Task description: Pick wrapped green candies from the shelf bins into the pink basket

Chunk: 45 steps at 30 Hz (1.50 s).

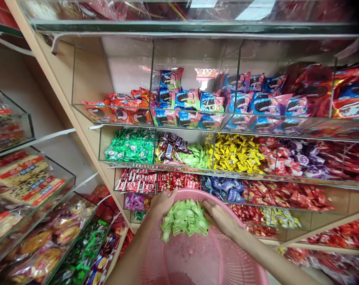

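A pink plastic basket (191, 259) with mesh walls is at the lower middle, tilted so its inside shows. A heap of light green wrapped candies (187, 219) lies in its far part. My left hand (164, 200) is closed on the basket's far left rim. Inside the basket, my right hand (219, 215) rests against the right side of the green heap, its fingertips partly hidden; whether it grips any candy cannot be made out.
Beyond the basket, glass-fronted shelves (179, 171) hold green packets (132, 145), Snickers bars (169, 151), more light green candies (195, 156) and yellow packets (235, 154). Blue biscuit packs (187, 99) sit above. Packaged pastries (39, 237) fill slanted shelves at left.
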### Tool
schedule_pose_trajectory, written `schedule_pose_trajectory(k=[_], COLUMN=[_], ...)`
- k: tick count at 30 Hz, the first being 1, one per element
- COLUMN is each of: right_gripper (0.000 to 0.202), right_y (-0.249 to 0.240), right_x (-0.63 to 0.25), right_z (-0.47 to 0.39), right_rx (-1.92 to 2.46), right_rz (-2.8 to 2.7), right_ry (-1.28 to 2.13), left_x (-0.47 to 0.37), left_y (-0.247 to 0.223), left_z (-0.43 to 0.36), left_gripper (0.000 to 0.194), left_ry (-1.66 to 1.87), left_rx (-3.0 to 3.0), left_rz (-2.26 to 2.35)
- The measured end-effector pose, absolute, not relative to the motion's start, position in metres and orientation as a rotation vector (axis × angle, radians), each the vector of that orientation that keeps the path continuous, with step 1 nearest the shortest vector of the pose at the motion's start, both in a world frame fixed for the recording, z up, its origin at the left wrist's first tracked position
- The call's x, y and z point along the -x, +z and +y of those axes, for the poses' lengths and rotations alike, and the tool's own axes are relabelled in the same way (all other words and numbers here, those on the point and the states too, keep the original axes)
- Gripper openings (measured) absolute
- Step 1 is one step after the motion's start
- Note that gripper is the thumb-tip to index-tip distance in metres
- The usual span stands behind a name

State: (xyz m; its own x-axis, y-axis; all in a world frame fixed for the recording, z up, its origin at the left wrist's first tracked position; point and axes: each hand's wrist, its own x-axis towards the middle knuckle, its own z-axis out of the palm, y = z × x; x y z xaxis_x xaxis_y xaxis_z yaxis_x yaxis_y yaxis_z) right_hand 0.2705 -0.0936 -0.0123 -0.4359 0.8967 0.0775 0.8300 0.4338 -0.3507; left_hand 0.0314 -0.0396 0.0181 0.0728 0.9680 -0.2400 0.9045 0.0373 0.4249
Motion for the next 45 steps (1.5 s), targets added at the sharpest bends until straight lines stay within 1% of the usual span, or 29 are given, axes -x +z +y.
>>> schedule_pose_trajectory(k=[4,9,14,18,23,28,33,38,41,45], right_gripper=[0.018,0.027,0.035,0.037,0.04,0.037,0.041,0.033,0.034,0.029], right_y=[-0.001,0.009,0.004,0.0,0.01,0.019,0.012,0.024,0.035,0.028], right_x=[-0.269,-0.263,-0.26,-0.26,-0.258,-0.255,-0.256,-0.257,-0.251,-0.242], right_z=[-0.089,-0.084,-0.085,-0.087,-0.09,-0.09,-0.085,-0.084,-0.08,-0.072], right_rx=[1.435,1.462,1.545,1.575,1.66,1.728,1.761,1.768,1.775,1.75], right_rz=[-2.396,-2.439,-2.501,-2.527,-2.594,-2.586,-2.563,-2.489,-2.466,-2.5], right_ry=[0.382,0.381,0.363,0.32,0.253,0.216,0.23,0.216,0.196,0.149], left_x=[-0.033,-0.031,-0.026,-0.026,-0.029,-0.03,-0.027,-0.025,-0.027,-0.031], left_y=[0.019,0.022,0.022,0.022,0.025,0.026,0.026,0.024,0.024,0.023], left_z=[-0.039,-0.04,-0.042,-0.042,-0.042,-0.041,-0.042,-0.041,-0.04,-0.04], left_gripper=[0.078,0.077,0.078,0.078,0.076,0.076,0.077,0.075,0.075,0.076], left_ry=[0.176,0.187,0.18,0.176,0.185,0.205,0.21,0.211,0.21,0.216], left_rx=[-1.892,-1.9,-1.905,-1.894,-1.875,-1.881,-1.894,-1.882,-1.891,-1.9], left_rz=[1.861,1.864,1.872,1.87,1.867,1.871,1.878,1.878,1.875,1.875])
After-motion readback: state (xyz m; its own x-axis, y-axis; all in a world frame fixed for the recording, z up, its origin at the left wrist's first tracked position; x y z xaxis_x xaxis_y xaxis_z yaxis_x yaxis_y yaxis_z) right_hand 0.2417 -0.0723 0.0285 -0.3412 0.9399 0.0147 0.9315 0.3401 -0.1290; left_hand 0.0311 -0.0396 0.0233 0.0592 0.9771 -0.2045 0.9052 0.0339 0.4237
